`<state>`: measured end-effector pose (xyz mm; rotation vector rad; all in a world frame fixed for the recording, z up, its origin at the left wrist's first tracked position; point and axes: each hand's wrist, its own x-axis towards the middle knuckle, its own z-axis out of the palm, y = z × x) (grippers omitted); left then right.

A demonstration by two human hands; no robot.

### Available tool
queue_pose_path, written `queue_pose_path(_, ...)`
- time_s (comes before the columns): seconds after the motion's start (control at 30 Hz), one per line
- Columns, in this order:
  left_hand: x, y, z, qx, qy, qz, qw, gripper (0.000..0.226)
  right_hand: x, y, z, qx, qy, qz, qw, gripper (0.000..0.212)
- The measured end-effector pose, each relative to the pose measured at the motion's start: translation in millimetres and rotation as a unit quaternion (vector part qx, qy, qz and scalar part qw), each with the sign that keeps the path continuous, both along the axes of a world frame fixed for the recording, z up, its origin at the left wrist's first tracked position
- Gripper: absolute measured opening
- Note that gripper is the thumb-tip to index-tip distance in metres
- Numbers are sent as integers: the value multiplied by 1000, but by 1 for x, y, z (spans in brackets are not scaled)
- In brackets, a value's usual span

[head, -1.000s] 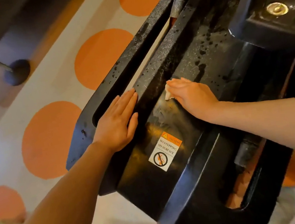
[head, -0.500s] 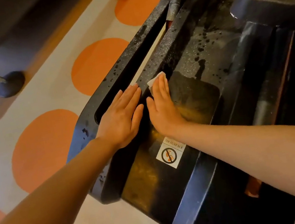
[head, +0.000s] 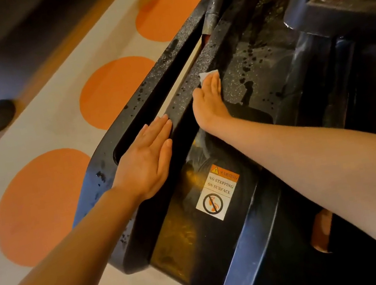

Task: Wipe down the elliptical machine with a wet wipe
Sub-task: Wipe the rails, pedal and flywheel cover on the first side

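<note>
Both hands lie flat on the black elliptical machine (head: 265, 216): right hand (head: 210, 103), fingers straight, presses the white wet wipe (head: 206, 75) onto the speckled deck toward twelve o'clock; left hand (head: 146, 159) rests open-palmed on the rail at nine o'clock, beside the warning sticker (head: 217, 191).

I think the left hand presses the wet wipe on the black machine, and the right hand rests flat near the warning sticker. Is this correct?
Not quite: the hands are swapped. The head view shows the right hand pressing the wet wipe on the black machine, and the left hand resting flat near the warning sticker.
</note>
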<state>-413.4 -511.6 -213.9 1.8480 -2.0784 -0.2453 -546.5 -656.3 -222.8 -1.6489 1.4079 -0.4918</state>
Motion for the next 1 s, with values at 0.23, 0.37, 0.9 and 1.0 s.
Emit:
queue_pose_path(0.23,0,-1,2,3,-17,-2,1000,60,-8,57,-9,-105,53,83,990,66)
queue_pose_path(0.37,0,-1,2,0,-28,0,1000,59,-25,48,-4,-109,95,154,977,62)
queue_pose_path(0.9,-9,-1,4,2,-55,23,998,65,-92,-13,-12,-188,304,356,864,70)
queue_pose_path(1.0,-11,-1,4,-3,-53,33,998,65,-104,-8,-8,-215,320,403,830,69)
